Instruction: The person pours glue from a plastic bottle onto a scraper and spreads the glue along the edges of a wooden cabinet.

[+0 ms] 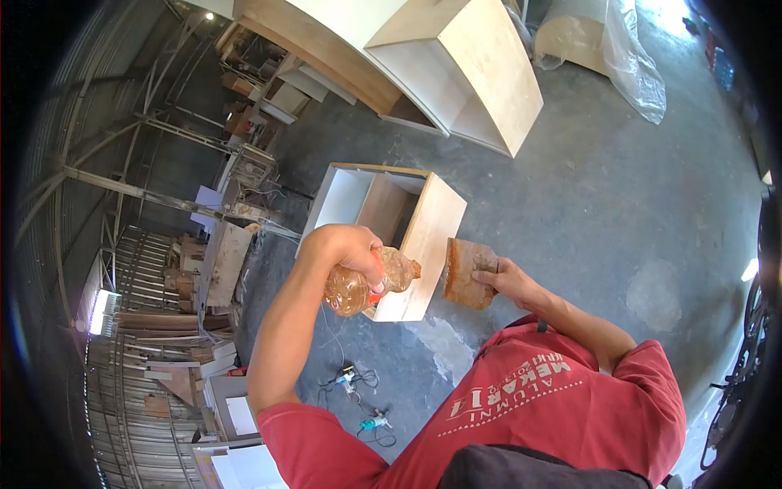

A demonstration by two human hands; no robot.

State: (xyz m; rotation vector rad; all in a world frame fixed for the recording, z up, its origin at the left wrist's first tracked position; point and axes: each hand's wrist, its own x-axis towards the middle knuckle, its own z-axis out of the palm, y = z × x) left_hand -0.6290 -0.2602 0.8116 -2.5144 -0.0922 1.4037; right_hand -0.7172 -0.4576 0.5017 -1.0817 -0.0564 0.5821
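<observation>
My left hand (352, 247) is wrapped round a clear plastic bottle (345, 293) of amber liquid with a red-orange label. The bottle lies tilted almost sideways, its neck pointing right. Between thumb and fingers, my right hand (511, 282) grips a flat brown square piece (466, 275), stained darker orange along its left edge; its material I cannot make out. Beneath the bottle stands a small open wooden box (440, 236) with a pale plywood side and white inner wall. My left hand and the bottle hide its near part.
A larger plywood cabinet (493, 73) stands beyond the box. Plastic sheeting (631, 65) drapes a curved panel at the back right. Corded power tools (375, 423) lie on the grey floor (603, 204). Boards and wood scraps (224, 261) line the left side.
</observation>
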